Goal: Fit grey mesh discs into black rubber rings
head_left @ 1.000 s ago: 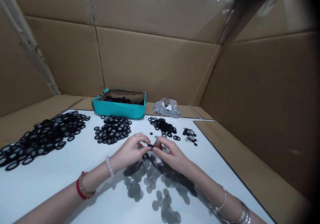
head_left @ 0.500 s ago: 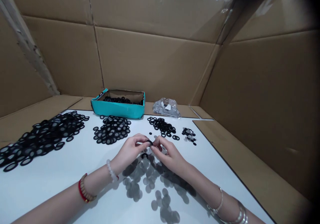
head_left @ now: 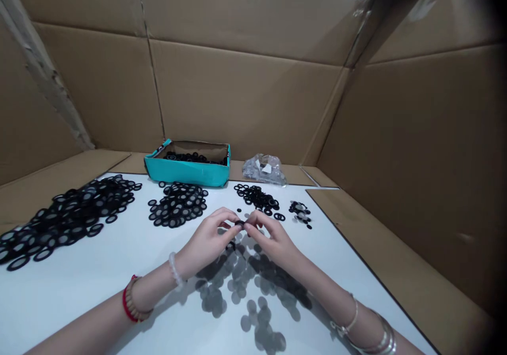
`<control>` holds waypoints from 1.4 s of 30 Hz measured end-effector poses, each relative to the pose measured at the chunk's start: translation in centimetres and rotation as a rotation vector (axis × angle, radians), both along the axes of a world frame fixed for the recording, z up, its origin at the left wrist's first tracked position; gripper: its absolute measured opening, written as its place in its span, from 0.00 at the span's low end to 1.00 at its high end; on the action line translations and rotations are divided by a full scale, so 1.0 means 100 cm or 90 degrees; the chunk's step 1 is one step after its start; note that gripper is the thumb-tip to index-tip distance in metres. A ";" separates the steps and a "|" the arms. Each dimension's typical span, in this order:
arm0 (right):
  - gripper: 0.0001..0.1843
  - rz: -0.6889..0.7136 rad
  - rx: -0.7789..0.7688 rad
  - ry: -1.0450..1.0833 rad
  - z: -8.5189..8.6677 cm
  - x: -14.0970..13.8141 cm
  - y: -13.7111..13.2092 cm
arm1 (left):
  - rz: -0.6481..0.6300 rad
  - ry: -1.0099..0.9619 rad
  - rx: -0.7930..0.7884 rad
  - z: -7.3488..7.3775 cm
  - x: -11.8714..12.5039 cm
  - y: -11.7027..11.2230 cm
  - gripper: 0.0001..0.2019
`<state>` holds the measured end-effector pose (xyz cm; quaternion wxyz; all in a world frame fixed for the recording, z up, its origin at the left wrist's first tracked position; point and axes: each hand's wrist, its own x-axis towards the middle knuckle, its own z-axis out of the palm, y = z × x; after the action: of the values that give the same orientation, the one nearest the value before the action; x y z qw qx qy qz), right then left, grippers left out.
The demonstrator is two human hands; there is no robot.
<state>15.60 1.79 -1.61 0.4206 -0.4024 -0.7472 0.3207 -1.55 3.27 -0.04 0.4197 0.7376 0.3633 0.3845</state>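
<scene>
The left hand point(head_left: 208, 239) and right hand point(head_left: 273, 239) are close together, their fingertips pinching one black rubber ring point(head_left: 240, 223) between them. Loose grey mesh discs point(head_left: 237, 286) lie directly below the hands. Farther out are piles of black rings point(head_left: 178, 205), a teal box point(head_left: 186, 176) containing more rings, and a clear plastic bag point(head_left: 264, 170). The work surface is a white table point(head_left: 71, 291), enclosed by cardboard walls point(head_left: 245, 101).

Matt rubber rings point(head_left: 177, 206); dull wire-mesh discs point(head_left: 246, 323); smooth cardboard walls point(head_left: 245, 101).
</scene>
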 end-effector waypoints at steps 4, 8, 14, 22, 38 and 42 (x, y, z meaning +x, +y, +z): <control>0.09 -0.023 0.087 -0.082 0.001 0.001 -0.002 | 0.013 0.035 0.047 -0.002 -0.001 0.000 0.05; 0.10 -0.032 0.124 -0.125 0.000 0.000 -0.002 | 0.036 0.026 0.021 -0.004 -0.001 0.000 0.04; 0.10 -0.023 0.108 -0.135 -0.002 0.000 -0.002 | 0.055 0.027 -0.001 -0.001 0.000 -0.001 0.04; 0.09 -0.048 0.152 -0.139 -0.005 -0.001 -0.003 | 0.091 0.092 0.125 -0.002 -0.001 -0.006 0.05; 0.10 -0.017 0.118 -0.171 -0.002 -0.001 -0.003 | 0.062 0.014 -0.124 0.011 -0.003 -0.002 0.04; 0.09 -0.021 0.084 -0.111 -0.006 -0.004 -0.004 | 0.081 -0.042 -0.192 0.010 0.002 -0.007 0.05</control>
<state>15.25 1.41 -2.20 0.3844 -0.4127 -0.7938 0.2276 -1.34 2.62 1.00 0.5122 0.6286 0.4491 0.3753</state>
